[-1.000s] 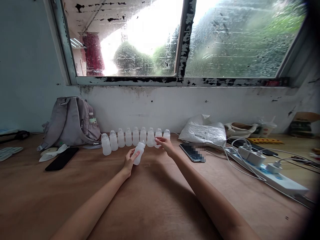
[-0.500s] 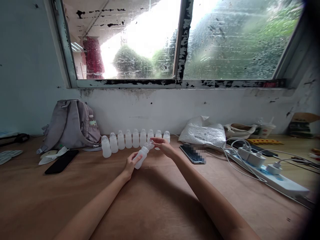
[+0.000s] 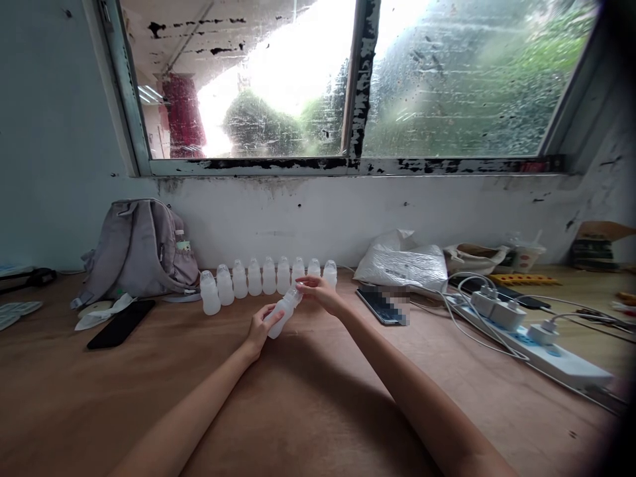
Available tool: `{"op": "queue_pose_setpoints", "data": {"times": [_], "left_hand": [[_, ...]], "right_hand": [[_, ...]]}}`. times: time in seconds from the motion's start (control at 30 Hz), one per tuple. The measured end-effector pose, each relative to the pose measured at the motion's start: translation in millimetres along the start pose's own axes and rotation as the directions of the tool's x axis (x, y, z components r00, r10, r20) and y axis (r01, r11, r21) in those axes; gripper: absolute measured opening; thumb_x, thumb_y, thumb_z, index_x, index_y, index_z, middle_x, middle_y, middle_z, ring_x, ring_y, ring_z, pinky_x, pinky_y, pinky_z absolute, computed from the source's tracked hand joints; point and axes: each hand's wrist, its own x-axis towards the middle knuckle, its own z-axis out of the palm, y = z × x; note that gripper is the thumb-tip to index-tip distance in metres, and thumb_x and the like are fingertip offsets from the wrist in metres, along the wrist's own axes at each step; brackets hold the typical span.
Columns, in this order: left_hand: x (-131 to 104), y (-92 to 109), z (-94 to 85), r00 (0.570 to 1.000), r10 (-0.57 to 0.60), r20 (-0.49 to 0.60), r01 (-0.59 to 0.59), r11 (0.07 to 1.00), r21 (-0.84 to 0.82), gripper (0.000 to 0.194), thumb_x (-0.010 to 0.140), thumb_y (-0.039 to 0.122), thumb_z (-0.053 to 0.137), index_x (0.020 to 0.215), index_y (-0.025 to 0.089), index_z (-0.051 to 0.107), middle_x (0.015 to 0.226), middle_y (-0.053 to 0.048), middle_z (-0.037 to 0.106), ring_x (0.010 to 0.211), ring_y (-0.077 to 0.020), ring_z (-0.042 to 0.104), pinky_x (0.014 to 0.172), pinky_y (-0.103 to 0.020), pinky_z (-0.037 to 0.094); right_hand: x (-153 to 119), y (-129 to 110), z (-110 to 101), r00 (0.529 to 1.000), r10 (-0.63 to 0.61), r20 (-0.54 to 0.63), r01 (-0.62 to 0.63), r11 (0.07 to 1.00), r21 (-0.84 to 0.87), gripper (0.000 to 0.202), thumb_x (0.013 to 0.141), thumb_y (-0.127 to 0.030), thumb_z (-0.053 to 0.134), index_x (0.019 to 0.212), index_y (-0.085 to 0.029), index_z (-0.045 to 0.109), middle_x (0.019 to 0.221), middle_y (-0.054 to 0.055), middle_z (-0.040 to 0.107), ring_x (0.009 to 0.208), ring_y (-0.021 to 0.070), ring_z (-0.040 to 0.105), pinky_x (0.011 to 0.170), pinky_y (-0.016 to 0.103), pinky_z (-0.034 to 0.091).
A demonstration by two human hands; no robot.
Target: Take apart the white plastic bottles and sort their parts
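A frosted white baby bottle [image 3: 281, 319] leans up and to the right, just above the table. My left hand [image 3: 258, 329] is wrapped round its lower body. At the bottle's top end sits a clear cap [image 3: 293, 293], and the fingers of my right hand [image 3: 320, 295] are closed on it. Behind my hands, several similar bottles [image 3: 240, 279] with clear tops stand upright in a row near the wall. My right hand hides the lower parts of those at the row's right end.
Left of the row are a grey backpack [image 3: 142, 248] and a black phone [image 3: 120, 324]. To the right lie another phone [image 3: 380, 306], a silvery plastic bag [image 3: 405, 265] and a white power strip [image 3: 561, 361] with chargers and loose cables.
The right hand has brought the clear cap down and slightly left onto the bottle's top. The left hand keeps its grip on the bottle. The view has shifted slightly.
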Motion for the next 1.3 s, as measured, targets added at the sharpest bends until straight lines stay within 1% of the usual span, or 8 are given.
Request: {"op": "queue_pose_setpoints", "data": {"times": [0.2, 0.33, 0.5, 0.73, 1.0, 1.1, 1.17, 1.3], "left_hand": [[0.2, -0.2, 0.7, 1.0, 0.022, -0.014, -0.022, 0.999, 0.027, 0.037, 0.066, 0.039, 0.061, 0.094, 0.015, 0.062, 0.092, -0.008, 0.063, 0.087, -0.0214, 0.055, 0.07, -0.026, 0.041], [-1.6, 1.3, 0.4, 0.996, 0.083, -0.024, -0.081, 0.993, 0.088, 0.035, 0.067, 0.04, 0.059, 0.091, 0.014, 0.062, 0.09, -0.008, 0.063, 0.084, -0.0215, 0.056, 0.069, -0.026, 0.042], [-4.0, 2.0, -1.1, 0.99, 0.126, -0.065, -0.112, 0.976, 0.185, 0.033, 0.066, 0.04, 0.059, 0.086, 0.013, 0.063, 0.083, -0.007, 0.064, 0.079, -0.0213, 0.057, 0.066, -0.027, 0.042], [-5.0, 1.6, -2.2, 0.988, 0.116, -0.105, -0.1, 0.985, 0.143, 0.033, 0.064, 0.041, 0.06, 0.082, 0.013, 0.063, 0.077, -0.006, 0.063, 0.074, -0.02, 0.056, 0.062, -0.025, 0.041], [-5.4, 0.9, -0.9, 0.985, 0.11, -0.13, -0.101, 0.992, 0.08, 0.033, 0.066, 0.042, 0.059, 0.081, 0.013, 0.062, 0.079, -0.005, 0.064, 0.076, -0.0199, 0.056, 0.065, -0.025, 0.041], [-5.4, 1.0, -0.5, 0.987, 0.113, -0.112, -0.105, 0.992, 0.075, 0.034, 0.067, 0.042, 0.058, 0.085, 0.014, 0.061, 0.084, -0.006, 0.063, 0.081, -0.0208, 0.056, 0.069, -0.026, 0.041], [-5.1, 1.0, 0.4, 0.987, 0.13, -0.096, -0.124, 0.99, 0.065, 0.035, 0.069, 0.041, 0.057, 0.091, 0.015, 0.059, 0.09, -0.007, 0.062, 0.086, -0.021, 0.056, 0.072, -0.026, 0.041], [-2.5, -2.5, 2.5, 0.991, 0.123, 0.045, -0.123, 0.992, -0.004, 0.041, 0.07, 0.038, 0.059, 0.104, 0.018, 0.052, 0.099, -0.008, 0.06, 0.092, -0.0205, 0.055, 0.079, -0.029, 0.041]], "right_hand": [[-2.3, -5.1, 2.9, 0.999, -0.04, 0.005, 0.041, 0.997, -0.066, 0.03, 0.063, -0.035, 0.066, 0.087, -0.018, 0.06, 0.079, 0.003, 0.058, 0.072, 0.0132, 0.055, 0.064, 0.025, 0.046], [-3.0, -2.1, 4.8, 0.998, -0.013, 0.057, 0.017, 0.998, -0.059, 0.033, 0.064, -0.038, 0.065, 0.089, -0.018, 0.058, 0.076, 0.003, 0.06, 0.072, 0.0143, 0.056, 0.065, 0.027, 0.047], [-2.7, 2.2, 10.2, 0.999, 0.006, 0.039, -0.003, 0.997, -0.071, 0.036, 0.06, -0.04, 0.067, 0.085, -0.016, 0.056, 0.067, 0.002, 0.06, 0.066, 0.0145, 0.057, 0.061, 0.027, 0.047], [-4.9, 0.4, 17.6, 0.998, 0.035, 0.061, -0.033, 0.999, -0.026, 0.037, 0.058, -0.041, 0.069, 0.082, -0.017, 0.055, 0.069, 0.001, 0.059, 0.069, 0.0146, 0.057, 0.063, 0.028, 0.047], [-4.1, 2.5, 23.5, 0.999, 0.003, 0.051, -0.001, 0.999, -0.038, 0.037, 0.061, -0.044, 0.066, 0.084, -0.019, 0.053, 0.069, 0.0, 0.059, 0.069, 0.0149, 0.056, 0.064, 0.029, 0.047], [-6.8, -0.2, 25.3, 0.999, -0.03, 0.04, 0.032, 0.998, -0.055, 0.038, 0.063, -0.045, 0.064, 0.089, -0.019, 0.052, 0.071, 0.0, 0.056, 0.072, 0.0152, 0.056, 0.065, 0.028, 0.048], [-10.3, -4.3, 27.5, 0.997, -0.046, 0.069, 0.051, 0.996, -0.079, 0.042, 0.063, -0.044, 0.063, 0.098, -0.022, 0.051, 0.076, 0.001, 0.055, 0.075, 0.0153, 0.055, 0.064, 0.028, 0.048], [-14.0, -12.9, 31.5, 0.98, -0.081, 0.18, 0.122, 0.966, -0.228, 0.052, 0.063, -0.04, 0.064, 0.11, -0.026, 0.046, 0.082, 0.001, 0.052, 0.072, 0.0139, 0.054, 0.061, 0.026, 0.047]]}}
